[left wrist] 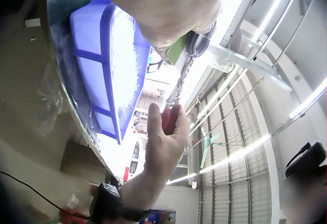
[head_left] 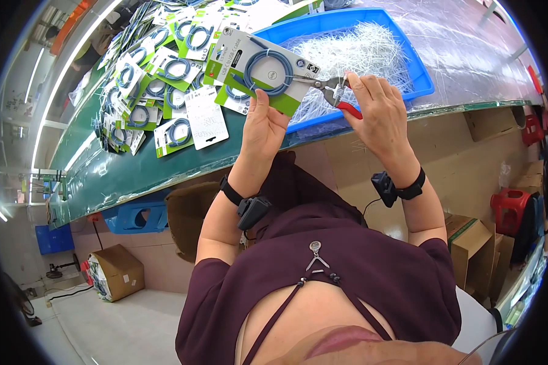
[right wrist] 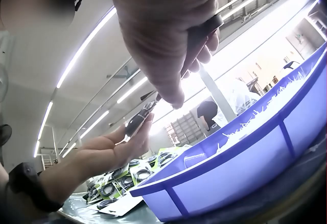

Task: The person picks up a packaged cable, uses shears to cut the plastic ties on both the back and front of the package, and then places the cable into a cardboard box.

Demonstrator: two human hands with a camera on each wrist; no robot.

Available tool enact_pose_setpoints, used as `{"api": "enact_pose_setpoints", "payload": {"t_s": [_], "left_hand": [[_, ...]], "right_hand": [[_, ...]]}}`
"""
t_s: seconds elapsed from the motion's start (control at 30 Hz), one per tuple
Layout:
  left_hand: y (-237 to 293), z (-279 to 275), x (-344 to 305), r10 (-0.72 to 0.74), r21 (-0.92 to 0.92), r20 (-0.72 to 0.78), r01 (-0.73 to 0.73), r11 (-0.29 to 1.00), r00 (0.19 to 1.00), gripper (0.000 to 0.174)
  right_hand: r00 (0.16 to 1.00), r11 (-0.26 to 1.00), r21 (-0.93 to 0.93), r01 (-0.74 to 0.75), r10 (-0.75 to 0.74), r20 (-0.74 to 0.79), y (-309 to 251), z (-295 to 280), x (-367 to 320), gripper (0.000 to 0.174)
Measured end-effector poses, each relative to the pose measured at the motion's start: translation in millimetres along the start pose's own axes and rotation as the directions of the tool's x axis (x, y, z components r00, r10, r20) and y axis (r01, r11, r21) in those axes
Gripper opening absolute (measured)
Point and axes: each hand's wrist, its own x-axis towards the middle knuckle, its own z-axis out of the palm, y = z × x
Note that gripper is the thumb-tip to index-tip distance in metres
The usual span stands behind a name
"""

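My left hand (head_left: 265,125) grips the lower edge of a white and green card (head_left: 228,52) that bears a coiled grey-blue cable (head_left: 268,73). My right hand (head_left: 380,112) is curled round red-handled pliers (head_left: 330,91), whose tips touch or lie just over the coil's right side. The left wrist view shows the coil (left wrist: 196,45) by my left hand (left wrist: 163,4), with my right hand (left wrist: 166,142) below on the red handles. From the right wrist, my left hand (right wrist: 117,150) pinches the card, seen nearly edge-on; my right hand (right wrist: 158,35) holds the pliers' handles.
A blue tray (head_left: 423,79) full of thin white strips (head_left: 371,55) lies just beyond my hands. Many carded cables (head_left: 176,70) are piled to the left on the green table (head_left: 164,167), one card (head_left: 206,115) face down. Cardboard boxes (head_left: 469,243) stand below on the right.
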Motion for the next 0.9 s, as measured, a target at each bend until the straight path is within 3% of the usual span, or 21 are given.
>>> {"api": "enact_pose_setpoints", "payload": {"t_s": [0.37, 0.53, 0.63, 0.67, 0.77, 0.8, 0.9], "left_hand": [[-15, 6, -2, 0.015, 0.049, -0.086, -0.01, 0.999, 0.996, 0.038], [-13, 3, -3, -0.016, 0.075, -0.069, 0.021, 0.997, 0.998, 0.037], [-13, 6, -1, 0.015, 0.058, -0.104, -0.009, 0.998, 0.994, 0.036], [-12, 7, 0, 0.035, 0.049, -0.12, -0.029, 0.998, 0.992, 0.036], [-18, 6, -1, 0.045, 0.119, -0.088, -0.034, 0.992, 0.995, 0.034], [-23, 6, -3, 0.039, 0.155, -0.072, -0.027, 0.988, 0.997, 0.033], [-33, 7, -6, 0.034, 0.159, -0.071, -0.022, 0.987, 0.997, 0.033]], "right_hand": [[0.996, 0.972, -0.227, 0.059, -0.073, -0.051, 3, 18, -5, 0.069], [0.994, 0.986, -0.125, 0.112, -0.113, -0.003, 16, 12, 2, 0.065], [0.991, 0.961, 0.241, -0.132, 0.127, 0.035, 24, 22, 2, 0.057], [0.992, 0.962, 0.241, -0.129, 0.125, 0.033, 23, 23, 2, 0.057], [0.969, 0.789, 0.589, -0.174, 0.244, -0.04, 11, 31, 7, 0.047], [0.967, 0.788, 0.588, -0.183, 0.253, -0.039, 5, 34, 8, 0.047], [0.923, 0.602, 0.74, -0.3, 0.378, 0.067, -9, 45, 22, 0.042]]}}
